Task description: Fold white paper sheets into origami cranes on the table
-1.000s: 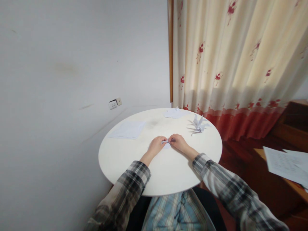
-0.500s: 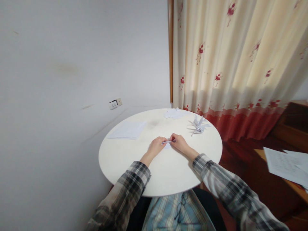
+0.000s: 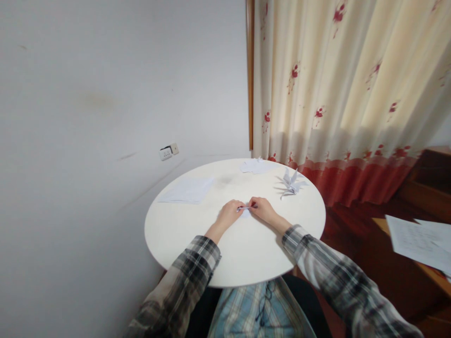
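Observation:
A small folded piece of white paper (image 3: 246, 212) is held between my two hands over the middle of the round white table (image 3: 243, 263). My left hand (image 3: 231, 211) pinches its left end, thumb and fingers closed. At the right end, my right hand (image 3: 261, 208) pinches it the same way. The fingers hide parts of the folds. Several folded paper cranes (image 3: 291, 182) stand in a cluster to the right, beyond my right hand.
White paper sheets (image 3: 186, 190) lie on the table's left side, and smaller paper pieces (image 3: 254, 166) at the far edge. A wall with a socket (image 3: 165, 153) is on the left, a flowered curtain (image 3: 317, 84) behind. Printed papers (image 3: 417, 241) rest on furniture at the right.
Both hands stay in nearly the same place, still pinching the folded paper. My right fingers have dipped very slightly. The other things have not moved.

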`<state>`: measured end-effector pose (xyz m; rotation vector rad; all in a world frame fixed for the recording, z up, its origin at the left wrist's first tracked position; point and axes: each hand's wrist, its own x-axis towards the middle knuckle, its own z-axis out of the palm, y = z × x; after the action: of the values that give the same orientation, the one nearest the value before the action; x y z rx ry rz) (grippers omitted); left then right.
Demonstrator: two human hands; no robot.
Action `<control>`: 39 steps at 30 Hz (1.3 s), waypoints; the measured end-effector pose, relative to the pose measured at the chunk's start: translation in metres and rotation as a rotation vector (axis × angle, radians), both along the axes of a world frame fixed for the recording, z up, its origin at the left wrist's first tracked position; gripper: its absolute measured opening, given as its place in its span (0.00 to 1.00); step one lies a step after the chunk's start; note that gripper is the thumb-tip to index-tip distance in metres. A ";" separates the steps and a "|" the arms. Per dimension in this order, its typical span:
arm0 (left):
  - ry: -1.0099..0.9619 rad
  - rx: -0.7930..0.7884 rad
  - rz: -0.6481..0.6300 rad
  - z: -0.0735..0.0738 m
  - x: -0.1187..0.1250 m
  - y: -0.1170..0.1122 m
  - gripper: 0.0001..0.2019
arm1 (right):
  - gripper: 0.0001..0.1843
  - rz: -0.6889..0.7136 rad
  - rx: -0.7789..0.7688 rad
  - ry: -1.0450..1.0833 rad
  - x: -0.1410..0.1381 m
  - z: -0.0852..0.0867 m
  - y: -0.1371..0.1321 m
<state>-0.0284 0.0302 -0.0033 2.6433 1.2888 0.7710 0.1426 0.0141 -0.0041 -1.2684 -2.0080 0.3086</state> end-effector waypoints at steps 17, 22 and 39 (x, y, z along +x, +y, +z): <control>-0.037 0.048 0.032 -0.001 -0.001 0.001 0.04 | 0.03 -0.041 0.010 -0.005 0.001 -0.002 0.001; -0.016 0.046 0.040 0.001 0.000 -0.001 0.04 | 0.05 -0.045 0.001 -0.009 -0.001 -0.001 0.000; 0.059 -0.009 0.001 -0.002 -0.001 -0.001 0.14 | 0.07 -0.084 -0.014 0.028 0.000 -0.001 -0.001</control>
<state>-0.0291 0.0296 -0.0051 2.6782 1.3042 0.6905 0.1421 0.0128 -0.0052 -1.3463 -1.9263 0.2985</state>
